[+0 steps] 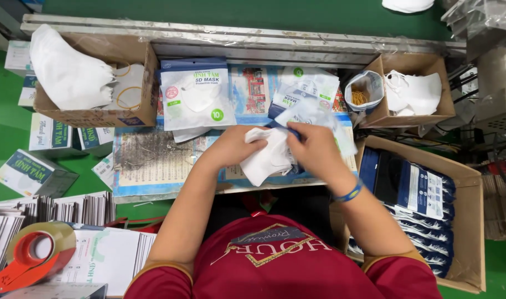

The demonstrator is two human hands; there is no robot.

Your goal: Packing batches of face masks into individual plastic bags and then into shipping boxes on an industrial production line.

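White masks, folded in a small stack, are in the middle of the work table, between the two hands of the person. The left hand closes around the left end of the stack and pinches it from above. The right hand grips a clear plastic pouch with blue print at its mouth, and the fingers press the film together with the right end of the masks. I cannot tell if the stack is already partly inside the pouch, because the right hand covers that place.

I judge that the step in hand is the filling of the pouch: the masks are lined up with the opening but most of them are outside. The next move, as I see it, calls for an open mouth of the pouch and a straight push of the stack, without a crease in the masks or a bend in the ear loops.

Just behind the hands lie a filled pouch and some empty ones. A cardboard box with loose white masks stands at the back left, another such box at the back right, and a box of finished packs is near the right elbow. A tape dispenser lies at the lower left.
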